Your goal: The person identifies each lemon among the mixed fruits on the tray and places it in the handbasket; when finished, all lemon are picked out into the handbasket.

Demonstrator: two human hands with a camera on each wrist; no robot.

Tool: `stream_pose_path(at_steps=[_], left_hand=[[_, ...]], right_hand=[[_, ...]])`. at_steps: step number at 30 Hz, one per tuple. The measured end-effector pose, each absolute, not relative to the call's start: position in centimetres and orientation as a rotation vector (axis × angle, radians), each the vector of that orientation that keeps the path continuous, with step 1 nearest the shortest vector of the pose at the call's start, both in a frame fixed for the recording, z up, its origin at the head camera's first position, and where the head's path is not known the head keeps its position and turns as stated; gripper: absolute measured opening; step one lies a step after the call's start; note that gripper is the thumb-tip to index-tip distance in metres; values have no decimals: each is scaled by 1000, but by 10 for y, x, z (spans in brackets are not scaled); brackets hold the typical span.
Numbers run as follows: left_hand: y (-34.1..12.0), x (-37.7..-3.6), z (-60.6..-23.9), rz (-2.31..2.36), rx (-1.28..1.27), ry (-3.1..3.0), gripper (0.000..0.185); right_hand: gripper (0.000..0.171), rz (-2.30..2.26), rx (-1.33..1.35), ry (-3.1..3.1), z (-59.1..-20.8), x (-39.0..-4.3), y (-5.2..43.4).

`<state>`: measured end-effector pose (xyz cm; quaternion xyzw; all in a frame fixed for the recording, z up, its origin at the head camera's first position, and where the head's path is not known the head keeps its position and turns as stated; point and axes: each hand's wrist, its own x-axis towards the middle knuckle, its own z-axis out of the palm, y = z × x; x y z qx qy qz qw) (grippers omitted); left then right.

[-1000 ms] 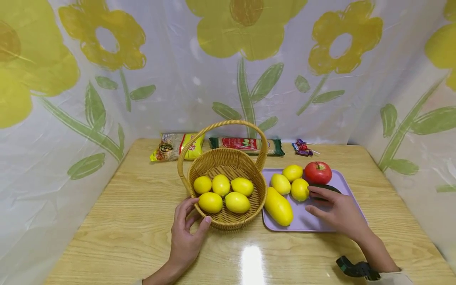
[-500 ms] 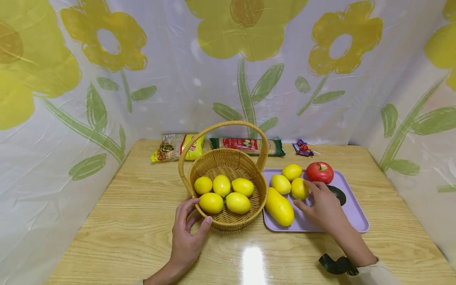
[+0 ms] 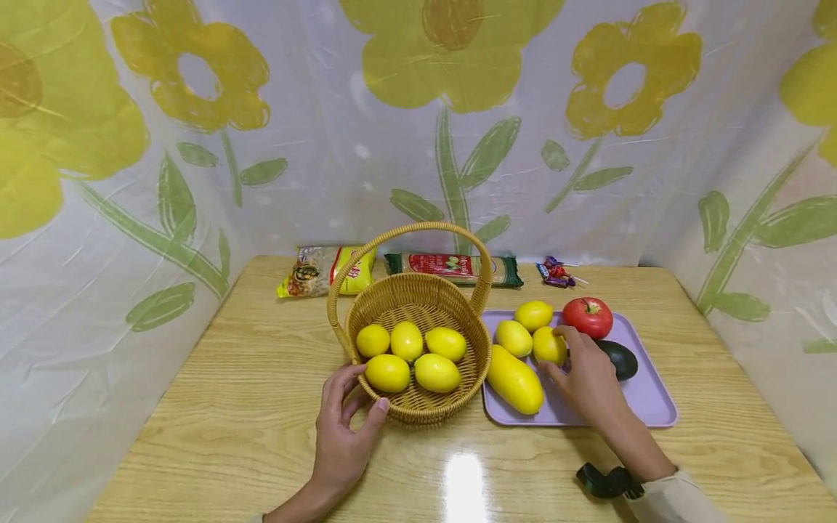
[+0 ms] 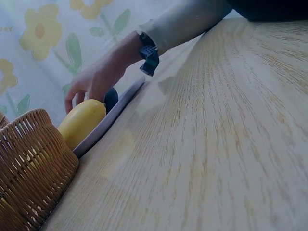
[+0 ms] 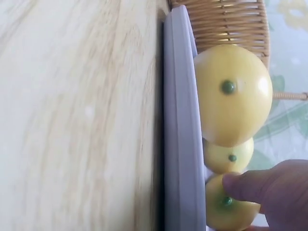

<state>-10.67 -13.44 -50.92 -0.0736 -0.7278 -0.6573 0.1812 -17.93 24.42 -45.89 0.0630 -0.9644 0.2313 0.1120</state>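
Note:
A round wicker basket [image 3: 418, 418] with a tall handle holds several lemons [image 3: 437, 373]. My left hand [image 3: 343, 436] holds its near-left rim, thumb in front and fingers at the side; the left wrist view does not show this hand. Over a purple tray [image 3: 654, 399], my right hand [image 3: 591, 378] pinches a lemon [image 3: 546, 346] between thumb and fingers. In the right wrist view the thumb [image 5: 250, 185] lies against that lemon [image 5: 231, 209]; the fingertips behind it are mostly hidden. Two more lemons [image 3: 514, 338] touch or nearly touch it.
Also on the tray are a long yellow fruit [image 3: 515, 381], a red tomato-like fruit [image 3: 587, 317] and a dark green avocado-like one [image 3: 620, 359]. Along the back lie a yellow food bag [image 3: 327, 270], a green-and-red packet [image 3: 454, 267] and lollipops [image 3: 556, 272].
My right hand has moved left from beside the dark green fruit onto the lemon, uncovering that fruit. The tray's lemons have shifted slightly left. My left hand stays at the basket rim.

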Motion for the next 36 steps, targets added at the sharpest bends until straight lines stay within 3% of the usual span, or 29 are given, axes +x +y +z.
stream_pose_path(at_steps=[14,21,26,36], left_hand=[[-135,-106,-508,-1866,-184,-2068,57],[-135,-106,-508,-1860,-188,-2073,56],[-135,-106,-509,-1848,-192,-2078,56],[-135,-107,-509,-1837,-234,-2065,56]], right_hand=[[55,819,165,-2767,-463,-181,250],[47,1279,169,-2749,-440,-176,270],[47,1663,370,-2688,-424,-175,282],[45,1756,859,-2706,-392,-182,253]])
